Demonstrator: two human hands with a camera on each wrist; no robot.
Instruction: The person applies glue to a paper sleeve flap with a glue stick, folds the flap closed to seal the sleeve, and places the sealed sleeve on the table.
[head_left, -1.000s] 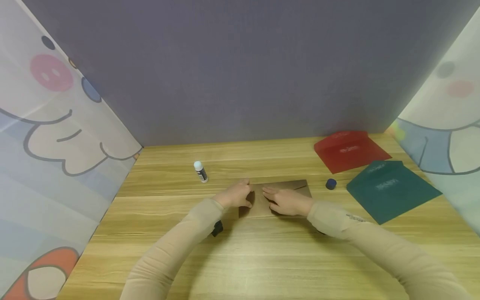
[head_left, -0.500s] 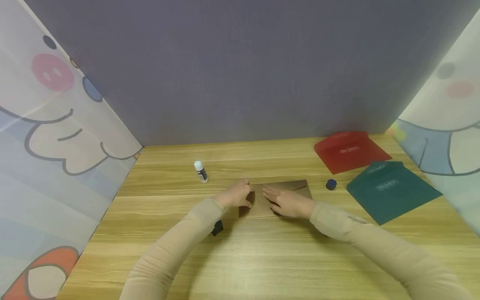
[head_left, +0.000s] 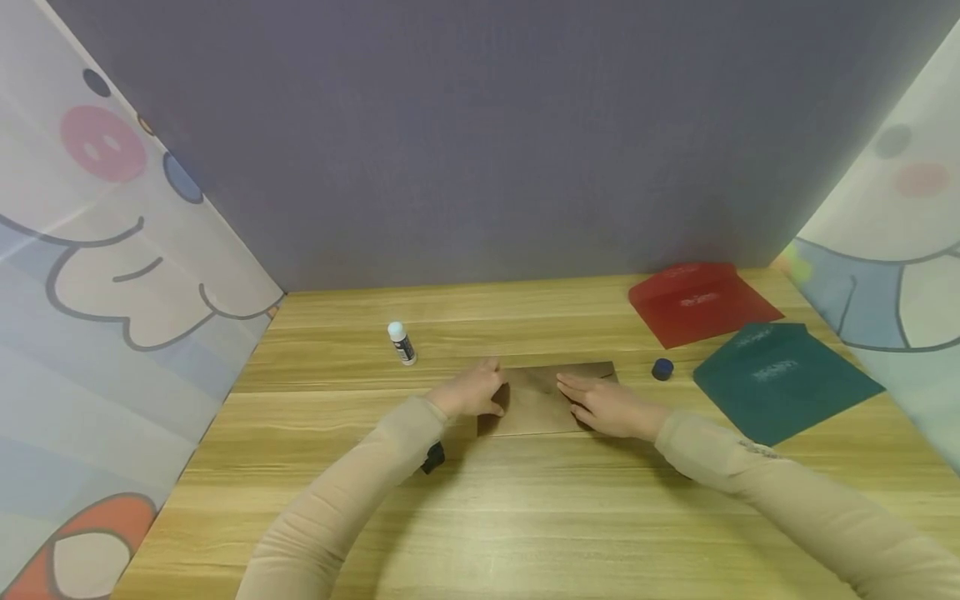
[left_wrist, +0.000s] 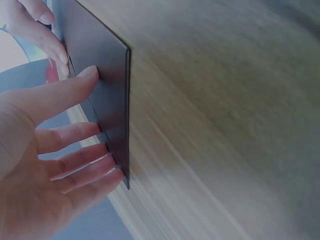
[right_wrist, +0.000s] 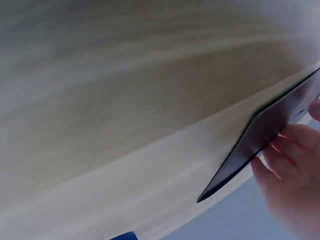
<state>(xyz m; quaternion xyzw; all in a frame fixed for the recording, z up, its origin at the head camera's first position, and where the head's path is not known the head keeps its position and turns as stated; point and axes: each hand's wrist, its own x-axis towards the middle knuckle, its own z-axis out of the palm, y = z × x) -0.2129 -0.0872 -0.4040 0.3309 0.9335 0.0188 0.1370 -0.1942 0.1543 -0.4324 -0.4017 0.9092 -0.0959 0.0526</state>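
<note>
A brown envelope (head_left: 536, 408) lies flat on the wooden table, its folded flap along the far side. My left hand (head_left: 474, 390) rests on its left end; in the left wrist view the thumb and extended fingertips (left_wrist: 117, 175) touch the paper. Farther right, my right hand (head_left: 607, 404) lays its fingers on the flap. Seen from the right wrist, the right hand's fingers (right_wrist: 285, 155) are against the envelope (right_wrist: 260, 135) near one end. Neither hand curls round anything.
A glue stick (head_left: 402, 343) with its white base stands behind the left hand. Its dark blue cap (head_left: 662, 368) sits right of the envelope. Farther right lie a red envelope (head_left: 701, 304) and a green envelope (head_left: 780, 383). A grey panel (head_left: 480, 167) backs the table.
My right hand has slid to the right along the brown envelope's flap. The left hand has stayed at the left end, and the other things have not moved.
</note>
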